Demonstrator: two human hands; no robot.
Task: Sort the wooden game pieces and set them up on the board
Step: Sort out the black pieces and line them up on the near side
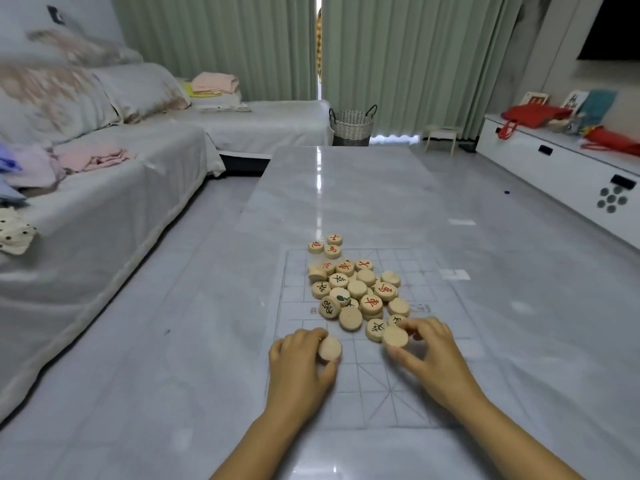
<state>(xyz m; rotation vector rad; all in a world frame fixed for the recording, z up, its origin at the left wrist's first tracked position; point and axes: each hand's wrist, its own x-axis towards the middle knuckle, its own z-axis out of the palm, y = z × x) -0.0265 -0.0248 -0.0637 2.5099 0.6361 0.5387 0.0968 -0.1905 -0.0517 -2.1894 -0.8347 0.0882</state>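
A pile of round wooden game pieces [356, 289] lies on a clear, grid-lined board [408, 386] spread over a glossy grey table. Some pieces show red characters, some black, several lie blank side up. Three red pieces [327, 245] sit just past the board's far edge. My left hand [301, 362] grips a blank-faced piece [329, 348] at the board's near left. My right hand [426, 348] pinches another blank-faced piece [394, 336] at the near edge of the pile.
The grey table [346, 188] stretches away ahead. A covered sofa [104, 188] with folded clothes runs along the left. A wicker basket [351, 128] stands by the curtains. A white cabinet [561, 168] with red items is on the right.
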